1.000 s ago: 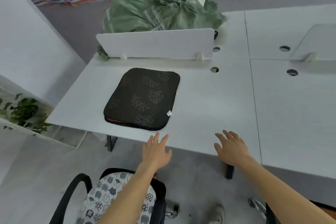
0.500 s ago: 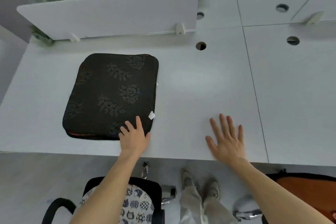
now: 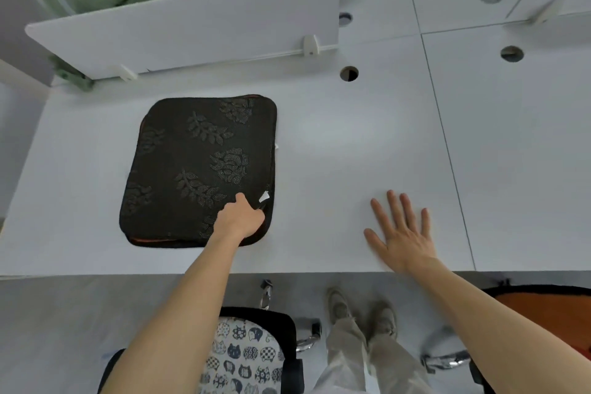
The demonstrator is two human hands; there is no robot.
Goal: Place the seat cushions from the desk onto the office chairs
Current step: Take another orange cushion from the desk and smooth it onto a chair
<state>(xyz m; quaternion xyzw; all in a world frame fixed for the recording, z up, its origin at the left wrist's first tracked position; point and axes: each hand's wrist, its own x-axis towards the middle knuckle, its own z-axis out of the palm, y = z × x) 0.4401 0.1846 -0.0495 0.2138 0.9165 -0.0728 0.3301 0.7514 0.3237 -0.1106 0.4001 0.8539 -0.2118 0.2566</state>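
My left hand (image 3: 243, 219) grips the near right corner of the black floral seat cushion (image 3: 198, 169), thumb on top. My right hand (image 3: 401, 232) lies flat, fingers spread, on the white desk (image 3: 351, 144), well apart from the cushion. The cushion lies flat on the desk's left part. Below the desk edge: a cat-print cushion (image 3: 243, 358) on a black office chair (image 3: 284, 326); at right, an orange-seated chair (image 3: 543, 313).

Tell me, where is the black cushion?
In the head view, the black cushion lies left on the white desk, just before the divider panel; the left hand grips its near-right corner.
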